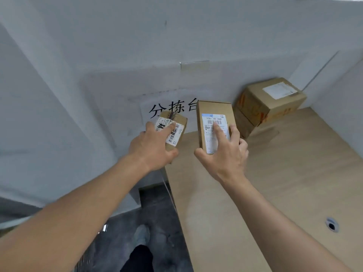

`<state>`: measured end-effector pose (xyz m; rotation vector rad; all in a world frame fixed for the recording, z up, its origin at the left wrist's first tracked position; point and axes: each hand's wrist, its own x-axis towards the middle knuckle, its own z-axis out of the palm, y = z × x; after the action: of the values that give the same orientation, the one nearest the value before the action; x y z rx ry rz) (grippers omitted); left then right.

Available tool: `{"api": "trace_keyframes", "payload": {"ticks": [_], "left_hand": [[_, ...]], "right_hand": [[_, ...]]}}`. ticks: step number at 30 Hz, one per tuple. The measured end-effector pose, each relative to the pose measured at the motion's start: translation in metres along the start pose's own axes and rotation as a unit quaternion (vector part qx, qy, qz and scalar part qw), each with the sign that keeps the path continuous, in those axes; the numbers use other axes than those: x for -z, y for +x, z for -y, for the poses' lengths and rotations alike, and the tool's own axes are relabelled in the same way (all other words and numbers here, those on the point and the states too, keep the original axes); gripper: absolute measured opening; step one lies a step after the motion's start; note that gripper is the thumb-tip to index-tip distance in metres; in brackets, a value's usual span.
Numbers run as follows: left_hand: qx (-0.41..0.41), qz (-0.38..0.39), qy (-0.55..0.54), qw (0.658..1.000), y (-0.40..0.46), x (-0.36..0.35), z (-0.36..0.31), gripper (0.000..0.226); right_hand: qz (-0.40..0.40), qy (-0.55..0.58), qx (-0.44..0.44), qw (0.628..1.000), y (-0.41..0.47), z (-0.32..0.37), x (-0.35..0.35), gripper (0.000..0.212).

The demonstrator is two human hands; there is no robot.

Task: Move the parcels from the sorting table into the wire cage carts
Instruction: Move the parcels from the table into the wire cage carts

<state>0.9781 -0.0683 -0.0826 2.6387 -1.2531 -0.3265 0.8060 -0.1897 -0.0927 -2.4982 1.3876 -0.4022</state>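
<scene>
My left hand [155, 144] grips a small brown parcel [179, 122] with a white barcode label, held in the air just past the left edge of the sorting table [284, 173]. In my right hand [225, 154] is a taller flat parcel [210, 114] with a white shipping label, thumb on its left edge and fingers spread over the label, above the table's far left corner. A larger cardboard parcel [273, 101] sits on the table in the far right corner against the wall. No wire cage cart is clearly in view.
White walls enclose the table at the back and right; a sign with black characters [172, 108] hangs on the back wall. A round cable hole [332, 225] is in the tabletop at right. Dark floor and my shoe [142, 235] show below left, beside a white ledge.
</scene>
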Motion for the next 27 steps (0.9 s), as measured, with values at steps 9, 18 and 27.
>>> {"api": "trace_keyframes", "payload": {"ticks": [9, 18, 27], "left_hand": [[0.103, 0.017, -0.045, 0.993, -0.083, -0.02, 0.091, 0.086], [0.144, 0.033, -0.07, 0.986, -0.169, -0.032, 0.166, 0.087], [0.227, -0.011, -0.1, 0.969, -0.268, -0.03, 0.245, 0.087]], "right_hand": [[0.054, 0.003, 0.061, 0.997, -0.079, 0.061, -0.063, 0.096], [0.088, -0.01, 0.083, 0.993, -0.173, 0.117, -0.098, 0.095], [0.115, -0.034, 0.183, 0.976, -0.257, 0.185, -0.116, 0.097]]}}
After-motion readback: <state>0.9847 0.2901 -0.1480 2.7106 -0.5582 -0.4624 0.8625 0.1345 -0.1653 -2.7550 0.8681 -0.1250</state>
